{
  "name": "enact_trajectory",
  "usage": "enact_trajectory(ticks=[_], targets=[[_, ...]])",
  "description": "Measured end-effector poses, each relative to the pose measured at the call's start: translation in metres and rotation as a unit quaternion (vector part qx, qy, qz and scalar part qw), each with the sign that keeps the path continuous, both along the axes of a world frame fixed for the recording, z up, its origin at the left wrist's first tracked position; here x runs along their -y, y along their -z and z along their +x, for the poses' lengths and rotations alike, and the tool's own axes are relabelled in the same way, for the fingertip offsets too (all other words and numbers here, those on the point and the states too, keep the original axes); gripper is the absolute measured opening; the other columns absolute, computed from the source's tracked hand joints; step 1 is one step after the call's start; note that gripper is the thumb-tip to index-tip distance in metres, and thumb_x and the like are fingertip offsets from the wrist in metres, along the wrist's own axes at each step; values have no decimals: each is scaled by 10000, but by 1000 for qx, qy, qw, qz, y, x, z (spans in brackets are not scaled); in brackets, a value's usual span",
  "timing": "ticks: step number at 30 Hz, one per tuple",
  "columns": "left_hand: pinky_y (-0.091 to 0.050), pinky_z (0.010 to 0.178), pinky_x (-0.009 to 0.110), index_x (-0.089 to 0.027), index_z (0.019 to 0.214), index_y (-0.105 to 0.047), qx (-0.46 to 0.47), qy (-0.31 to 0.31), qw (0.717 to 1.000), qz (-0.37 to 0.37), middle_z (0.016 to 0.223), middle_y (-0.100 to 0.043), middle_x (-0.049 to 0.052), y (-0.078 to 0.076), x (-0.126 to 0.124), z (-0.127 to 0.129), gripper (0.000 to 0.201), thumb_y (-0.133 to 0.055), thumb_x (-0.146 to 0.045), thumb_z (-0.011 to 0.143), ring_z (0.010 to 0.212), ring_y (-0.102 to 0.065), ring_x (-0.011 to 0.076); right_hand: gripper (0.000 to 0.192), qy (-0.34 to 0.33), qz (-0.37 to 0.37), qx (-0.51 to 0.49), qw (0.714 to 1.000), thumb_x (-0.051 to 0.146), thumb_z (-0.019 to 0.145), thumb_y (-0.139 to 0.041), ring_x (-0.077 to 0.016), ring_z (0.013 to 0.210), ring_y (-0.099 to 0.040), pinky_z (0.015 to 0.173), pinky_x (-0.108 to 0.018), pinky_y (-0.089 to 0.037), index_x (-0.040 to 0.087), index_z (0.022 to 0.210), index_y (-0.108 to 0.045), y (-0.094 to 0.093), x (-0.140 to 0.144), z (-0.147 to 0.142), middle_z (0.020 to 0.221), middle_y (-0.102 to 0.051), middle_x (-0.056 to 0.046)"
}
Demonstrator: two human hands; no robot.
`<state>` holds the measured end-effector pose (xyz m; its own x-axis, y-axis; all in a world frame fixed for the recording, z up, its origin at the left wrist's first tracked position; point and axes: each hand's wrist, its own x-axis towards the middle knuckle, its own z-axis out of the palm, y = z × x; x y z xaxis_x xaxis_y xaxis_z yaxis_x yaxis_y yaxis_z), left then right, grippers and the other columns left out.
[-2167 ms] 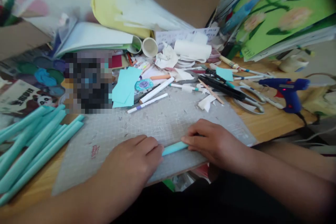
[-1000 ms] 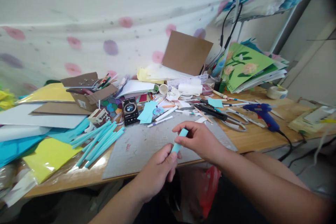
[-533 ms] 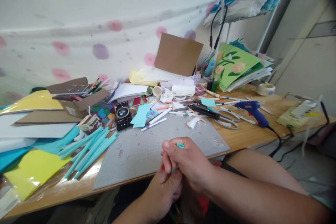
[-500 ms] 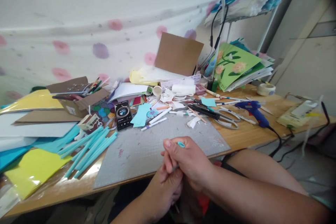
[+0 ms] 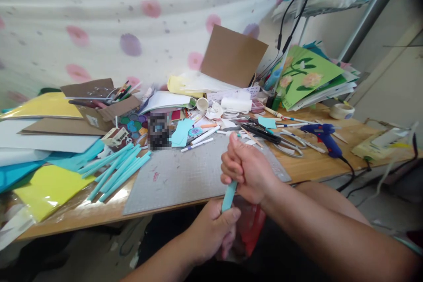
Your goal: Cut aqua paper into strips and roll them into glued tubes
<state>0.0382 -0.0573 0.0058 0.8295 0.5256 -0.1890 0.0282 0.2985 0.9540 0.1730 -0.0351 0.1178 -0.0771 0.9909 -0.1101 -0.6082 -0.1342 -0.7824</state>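
Observation:
A narrow light-blue paper tube (image 5: 229,196) runs between my two hands, just off the front edge of the table. My left hand (image 5: 216,229) is closed round its lower end. Higher up, my right hand (image 5: 251,168) wraps its fingers about the upper part, and a small tip pokes out by the thumb. The stretch of tube between the hands shows; the rest is hidden in my fists. Several similar light-blue paper tubes (image 5: 122,169) lie in a pile to the left of the grey cutting mat (image 5: 178,180).
Scissors (image 5: 291,143) and a blue glue gun (image 5: 324,136) lie to the right. Light-blue paper pieces (image 5: 182,133) and white rolled sticks are at the mat's back edge. Yellow paper (image 5: 49,189) in plastic sits at the left. Behind stand a cardboard sheet (image 5: 234,55) and a pencil box (image 5: 95,116).
My hands have come apart, the right moving up and the left lower, so a length of the light-blue tube now shows between them. The camera view has shifted slightly.

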Motion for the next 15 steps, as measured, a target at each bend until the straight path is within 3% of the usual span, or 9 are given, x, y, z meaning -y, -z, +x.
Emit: enact_trajectory(ticks=[2, 4, 6, 9, 10, 12, 15], targets=[[-331, 368, 184, -152, 672, -537, -27, 35, 999, 0, 464, -455, -85, -4, -1, -6, 493, -473, -540, 969, 347, -411, 58, 649, 5, -4, -21, 1000, 648, 766, -665, -35, 320, -175, 378, -198, -317, 208, 445, -312, -7, -3, 9, 335, -301, 109], [-359, 407, 191, -148, 641, -539, -53, 78, 996, -4, 471, -526, -57, -13, -8, -15, 452, -618, -520, 884, 380, -479, 71, 640, 12, -8, -37, 999, 620, 789, -662, -35, 329, -164, 378, -190, -307, 206, 459, -304, -12, -4, 17, 343, -295, 111], [-452, 541, 224, -130, 751, -604, -64, 93, 994, -6, 645, -662, 8, -26, -17, -25, 366, -806, -434, 717, 549, -611, 115, 635, 17, -13, -46, 999, 598, 795, -671, -35, 330, -156, 372, -189, -295, 206, 462, -299, -12, -6, 22, 344, -288, 113], [-481, 752, 289, -143, 985, -601, -43, 36, 998, -5, 974, -701, 84, -44, -25, -27, 558, -860, -467, 612, 892, -663, 202, 621, 24, -19, -40, 999, 591, 757, -711, -36, 325, -175, 366, -196, -302, 206, 458, -326, -4, -6, 16, 341, -299, 109], [-475, 757, 294, -147, 1023, -578, -35, 11, 999, -6, 978, -692, 84, -47, -24, -23, 558, -809, -516, 674, 878, -660, 195, 609, 33, -20, -34, 999, 591, 729, -736, -35, 326, -190, 371, -197, -317, 203, 463, -348, 1, -6, 12, 346, -315, 107], [-436, 620, 258, -161, 963, -520, -26, -52, 998, -9, 766, -642, 18, -46, -16, -9, 509, -626, -634, 808, 634, -601, 127, 554, 64, -21, -22, 997, 583, 663, -790, -30, 336, -248, 404, -191, -370, 192, 512, -428, 10, -4, 2, 393, -404, 103], [-244, 469, 205, -204, 845, -415, -5, -132, 991, -11, 571, -383, -103, -34, -2, 12, 550, -518, -744, 807, 446, -305, 53, 488, 86, -35, -8, 996, 577, 613, -823, -30, 367, -361, 457, -193, -436, 188, 626, -528, 20, -1, -8, 506, -541, 88]])
